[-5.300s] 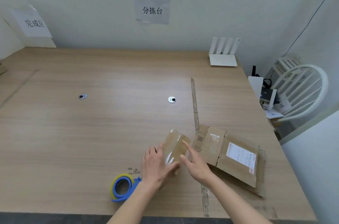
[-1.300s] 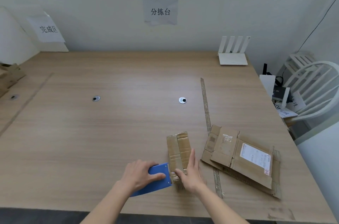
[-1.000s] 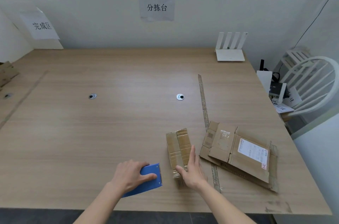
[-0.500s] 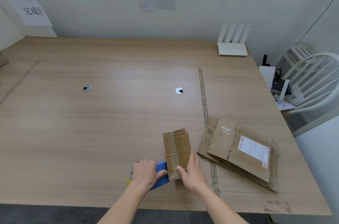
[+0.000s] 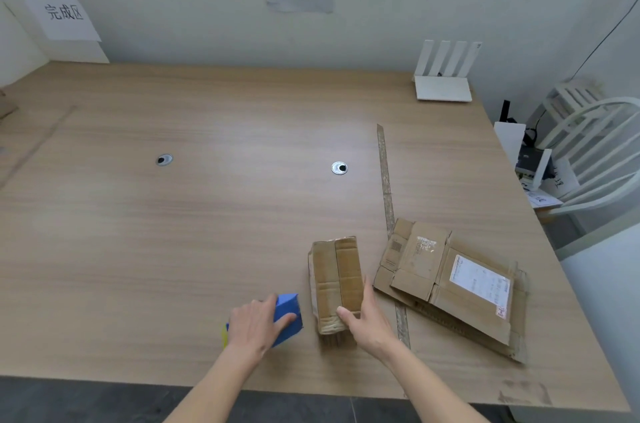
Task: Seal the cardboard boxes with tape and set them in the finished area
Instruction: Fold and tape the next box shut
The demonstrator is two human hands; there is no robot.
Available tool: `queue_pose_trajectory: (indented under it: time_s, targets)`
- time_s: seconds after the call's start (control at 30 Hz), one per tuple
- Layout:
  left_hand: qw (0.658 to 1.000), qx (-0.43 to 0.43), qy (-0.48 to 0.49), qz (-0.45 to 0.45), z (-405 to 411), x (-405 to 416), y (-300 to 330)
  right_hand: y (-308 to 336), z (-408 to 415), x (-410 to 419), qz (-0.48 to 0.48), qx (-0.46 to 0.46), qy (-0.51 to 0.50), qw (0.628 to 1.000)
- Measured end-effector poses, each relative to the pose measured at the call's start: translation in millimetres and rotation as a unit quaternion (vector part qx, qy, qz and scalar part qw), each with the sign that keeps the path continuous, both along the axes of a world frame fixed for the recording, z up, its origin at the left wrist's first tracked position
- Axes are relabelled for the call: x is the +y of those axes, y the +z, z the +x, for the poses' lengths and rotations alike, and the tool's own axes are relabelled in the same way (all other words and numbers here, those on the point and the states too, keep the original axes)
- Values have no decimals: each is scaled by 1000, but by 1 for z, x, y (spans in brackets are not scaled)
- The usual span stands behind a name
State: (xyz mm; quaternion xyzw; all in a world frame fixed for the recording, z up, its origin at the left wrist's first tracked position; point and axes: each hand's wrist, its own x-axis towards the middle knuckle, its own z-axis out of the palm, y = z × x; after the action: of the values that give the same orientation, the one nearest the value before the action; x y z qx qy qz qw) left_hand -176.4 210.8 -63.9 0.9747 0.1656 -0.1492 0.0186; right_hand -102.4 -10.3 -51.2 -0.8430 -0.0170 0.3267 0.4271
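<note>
Near the table's [image 5: 173, 249] front edge, the left hand [image 5: 254, 325] grips a blue tape dispenser [image 5: 286, 317], fingers curled over its top. Just to its right, the right hand [image 5: 369, 322] holds the near end of a small cardboard box [image 5: 336, 279], thumb on top and fingers along its right side. A flattened carton [image 5: 450, 284] lies just beside it. Farther back stands a white router [image 5: 445, 76].
</note>
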Motion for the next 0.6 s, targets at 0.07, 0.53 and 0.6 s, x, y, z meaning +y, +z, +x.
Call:
queue_pose_trajectory:
  time_s: [0.07, 0.53, 0.6]
  targets:
    - [999, -14, 20, -33, -4, 12, -5, 7, 2, 3, 26, -22, -8, 999]
    - [998, -38, 30, -39, -15, 2, -36, -1, 3, 7, 63, -49, 16, 997]
    - [987, -144, 23, -75, -12, -14, -26, -1, 3, 7, 67, -48, 14, 996]
